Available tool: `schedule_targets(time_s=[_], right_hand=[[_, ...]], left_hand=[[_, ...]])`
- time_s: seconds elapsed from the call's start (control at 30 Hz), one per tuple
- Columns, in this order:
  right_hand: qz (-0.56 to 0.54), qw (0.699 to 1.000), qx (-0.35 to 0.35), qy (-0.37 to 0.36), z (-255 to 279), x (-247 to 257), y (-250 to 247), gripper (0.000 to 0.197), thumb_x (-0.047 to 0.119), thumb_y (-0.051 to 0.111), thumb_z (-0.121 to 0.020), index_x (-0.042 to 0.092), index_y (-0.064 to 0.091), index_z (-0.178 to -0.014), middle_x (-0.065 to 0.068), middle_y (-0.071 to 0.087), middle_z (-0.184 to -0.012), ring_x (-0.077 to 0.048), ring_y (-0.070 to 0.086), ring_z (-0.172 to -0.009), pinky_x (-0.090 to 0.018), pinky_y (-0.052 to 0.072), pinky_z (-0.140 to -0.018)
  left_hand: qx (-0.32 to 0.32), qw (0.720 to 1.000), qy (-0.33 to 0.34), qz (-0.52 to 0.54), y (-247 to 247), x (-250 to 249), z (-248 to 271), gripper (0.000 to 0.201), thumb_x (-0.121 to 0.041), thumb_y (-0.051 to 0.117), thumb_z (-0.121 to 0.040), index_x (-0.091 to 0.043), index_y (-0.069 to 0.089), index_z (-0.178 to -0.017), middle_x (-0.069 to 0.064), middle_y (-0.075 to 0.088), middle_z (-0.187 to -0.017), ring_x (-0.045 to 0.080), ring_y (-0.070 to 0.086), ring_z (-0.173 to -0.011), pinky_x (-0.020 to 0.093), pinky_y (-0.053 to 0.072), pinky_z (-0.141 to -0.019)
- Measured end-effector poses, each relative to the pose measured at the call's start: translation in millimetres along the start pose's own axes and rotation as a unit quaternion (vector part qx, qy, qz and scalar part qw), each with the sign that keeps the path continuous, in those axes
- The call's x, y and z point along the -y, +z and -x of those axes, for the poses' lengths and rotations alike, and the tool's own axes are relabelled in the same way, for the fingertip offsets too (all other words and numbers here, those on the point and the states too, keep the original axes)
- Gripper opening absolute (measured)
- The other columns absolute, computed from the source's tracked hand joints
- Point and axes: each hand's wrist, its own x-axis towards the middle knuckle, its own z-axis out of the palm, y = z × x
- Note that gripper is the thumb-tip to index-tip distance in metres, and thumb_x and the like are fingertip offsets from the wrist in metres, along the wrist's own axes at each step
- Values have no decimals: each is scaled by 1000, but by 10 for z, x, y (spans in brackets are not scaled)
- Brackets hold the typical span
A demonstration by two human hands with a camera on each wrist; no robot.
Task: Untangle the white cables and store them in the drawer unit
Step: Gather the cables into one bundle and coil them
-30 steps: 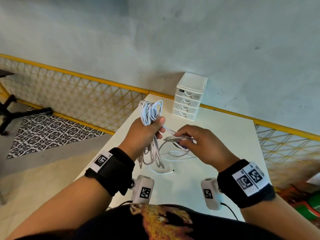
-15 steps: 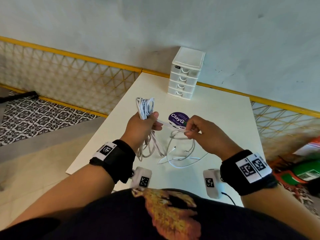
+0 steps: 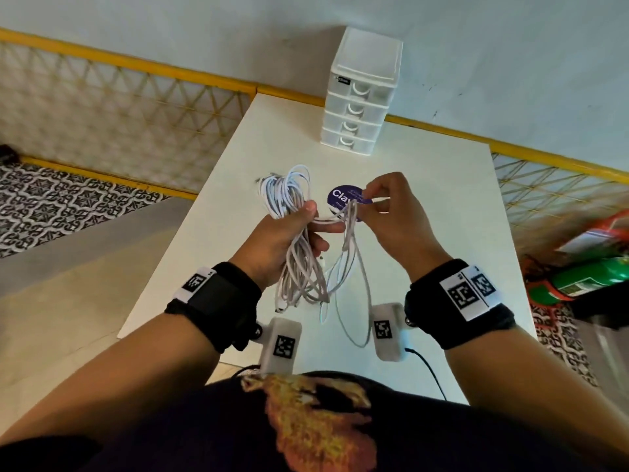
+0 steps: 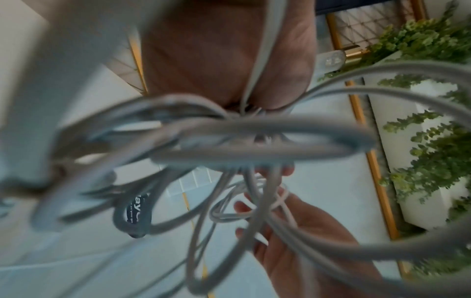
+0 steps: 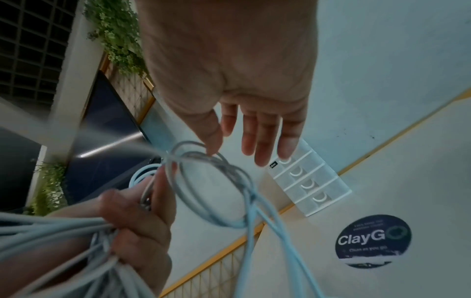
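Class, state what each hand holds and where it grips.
Left hand grips the white cable bundle around its middle; right hand pinches a loose loop at its top.

A shared eating or café space: a white table [image 3: 425, 212] bears a "ClayGo – clean as you go" sticker [image 5: 372, 241], with hanging greenery [image 4: 433, 141] nearby.

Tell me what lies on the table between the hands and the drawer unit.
In the head view, a round purple sticker lies on the white table between the hands and the drawer unit; beyond it the tabletop is bare.
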Motion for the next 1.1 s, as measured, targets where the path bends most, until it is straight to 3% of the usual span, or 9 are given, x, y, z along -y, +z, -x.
schedule_targets(time_s=[0.1,0.2,0.3,0.37,0.43,0.6,0.77,0.97,1.1], right_hand=[[-35,998,-23,52,22,-56,37,11,28,59,-88,19,53,-89,5,66,-84,-13,64,-69,-27,46,-64],[-107,984,87,115,67,-58,107,31,51,60,-81,20,57,-85,-1,71,-79,-17,67,-69,-33,48,-66],[-49,979,178,82,127,-81,252,27,36,77,-74,23,60,-91,2,72,-86,-7,68,-81,-22,49,-74],[-33,983,167,67,136,-64,334,20,19,77,-78,19,61,-89,8,69,-84,5,62,-72,-11,46,-66],[-59,984,156,66,121,-54,398,18,11,76,-79,16,61,-89,7,69,-86,3,62,-74,-11,47,-68],[-96,985,128,62,84,-38,451,14,2,67,-83,13,60,-89,-6,72,-78,-21,70,-72,-36,52,-79],[-137,987,48,64,73,19,425,40,6,55,-92,41,72,-84,6,65,-70,-14,60,-59,-35,51,-70],[-261,963,23,65,78,111,494,27,-1,58,-88,20,73,-80,-6,64,-72,-17,48,-55,-29,39,-58],[-333,940,40,65,80,164,475,9,23,61,-85,16,67,-83,-3,61,-77,-17,39,-59,-23,35,-57]], left_hand=[[-25,1000,3,-2,-134,-43,-74,23,-24,44,-102,-7,52,-90,9,75,-83,12,60,-51,21,49,-47],[-33,999,18,-31,-215,-66,-142,24,-25,46,-102,-5,55,-95,7,76,-86,12,60,-54,21,48,-49],[-22,999,13,-30,-238,-96,-188,25,-24,44,-102,-5,58,-96,5,76,-87,12,66,-65,22,51,-57],[-8,1000,1,-28,-229,-143,-196,22,-24,42,-102,-10,56,-94,4,76,-85,12,71,-75,22,52,-61],[1,1000,-13,-15,-231,-188,-199,22,-23,42,-102,-13,56,-88,3,76,-81,11,72,-76,22,52,-60],[19,999,-19,-36,-320,-265,-244,28,-25,40,-104,-18,60,-85,1,76,-83,16,73,-79,25,49,-64],[74,990,0,-116,-387,-263,-279,31,-27,38,-104,-15,65,-97,2,75,-90,19,71,-71,23,49,-62],[102,974,-6,-202,-396,-280,-309,19,-31,52,-98,-20,67,-97,-1,69,-79,13,66,-66,27,51,-60],[44,959,30,-279,-448,-336,-352,15,-38,62,-92,-31,70,-81,-5,69,-72,9,65,-67,35,52,-71]])
